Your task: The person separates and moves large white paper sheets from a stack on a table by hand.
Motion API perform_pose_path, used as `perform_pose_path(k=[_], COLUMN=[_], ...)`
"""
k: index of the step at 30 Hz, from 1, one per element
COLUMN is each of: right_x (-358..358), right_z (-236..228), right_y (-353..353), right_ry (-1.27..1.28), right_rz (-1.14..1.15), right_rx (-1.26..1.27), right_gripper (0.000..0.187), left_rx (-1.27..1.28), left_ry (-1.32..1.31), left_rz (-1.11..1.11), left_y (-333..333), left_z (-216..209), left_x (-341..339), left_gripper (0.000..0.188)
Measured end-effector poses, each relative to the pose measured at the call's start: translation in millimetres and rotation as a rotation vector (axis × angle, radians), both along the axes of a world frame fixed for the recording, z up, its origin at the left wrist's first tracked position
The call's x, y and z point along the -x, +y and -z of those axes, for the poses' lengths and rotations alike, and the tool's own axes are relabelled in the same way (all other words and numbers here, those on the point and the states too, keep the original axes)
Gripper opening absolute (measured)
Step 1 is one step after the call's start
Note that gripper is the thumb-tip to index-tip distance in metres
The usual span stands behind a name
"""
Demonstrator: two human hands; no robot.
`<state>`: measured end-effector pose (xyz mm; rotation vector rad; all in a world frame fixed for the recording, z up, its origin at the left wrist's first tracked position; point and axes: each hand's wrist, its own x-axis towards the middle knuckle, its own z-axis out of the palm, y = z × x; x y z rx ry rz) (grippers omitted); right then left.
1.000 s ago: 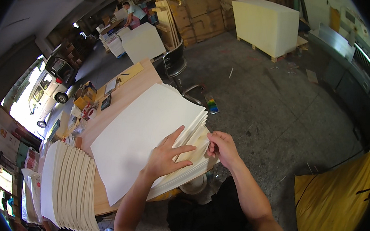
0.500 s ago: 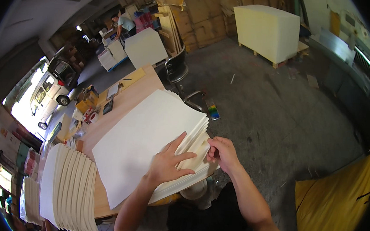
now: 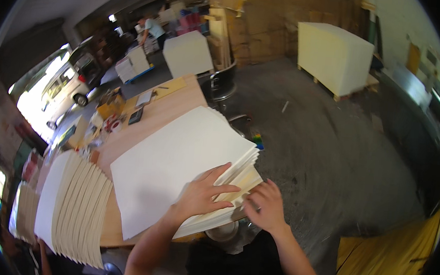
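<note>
A tall stack of large white paper sheets (image 3: pixel 173 144) lies aslant on the wooden table, its layers fanned in steps along the right edge. My left hand (image 3: pixel 206 194) is spread over that edge, its palm on the top sheet and its fingers reaching across the cream-coloured layers below. Beside the stack's right corner is my right hand (image 3: pixel 267 207), with bent fingers and the thumb apart. It is slightly blurred, and no sheet shows in its grip. A second, fanned stack of sheets (image 3: pixel 72 203) hangs partly over the table's left end.
On the wooden table (image 3: pixel 166 99) are a calculator (image 3: pixel 136 116), a clipboard (image 3: pixel 144 98) and tape rolls (image 3: pixel 111 124). A chair (image 3: pixel 223 88) stands behind it. A wrapped pallet load (image 3: pixel 332 58) sits farther right, yellow cloth (image 3: pixel 385 269) near right. One person works far back; another shows at lower left.
My right hand has loosened from its pinch at the stack's edge, and its fingers have spread. My left hand keeps its place on the sheets. The whole view has shifted somewhat.
</note>
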<state>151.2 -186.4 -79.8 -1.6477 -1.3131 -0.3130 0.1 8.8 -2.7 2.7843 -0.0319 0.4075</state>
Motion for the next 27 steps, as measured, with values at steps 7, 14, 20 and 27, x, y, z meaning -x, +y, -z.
perform_pose_path(k=[7, 14, 20, 27], right_x=[-1, 3, -7, 81], right_z=[11, -9, 18, -8], right_y=[-4, 10, 11, 67], right_ry=[-0.030, 0.073, 0.741, 1.755], right_rz=[-0.158, -0.306, -0.372, -0.613], right_rx=[0.329, 0.479, 0.236, -0.195], right_gripper=[0.038, 0.048, 0.069, 0.065], left_rx=[-0.369, -0.441, -0.362, -0.237], left_ry=[-0.033, 0.067, -0.176, -0.331], left_rz=[0.101, -0.228, -0.284, -0.436], left_y=[-19, -24, -23, -40], left_z=[29, 33, 9, 47], left_x=[-15, 34, 39, 39], left_gripper=[0.070, 0.090, 0.085, 0.067])
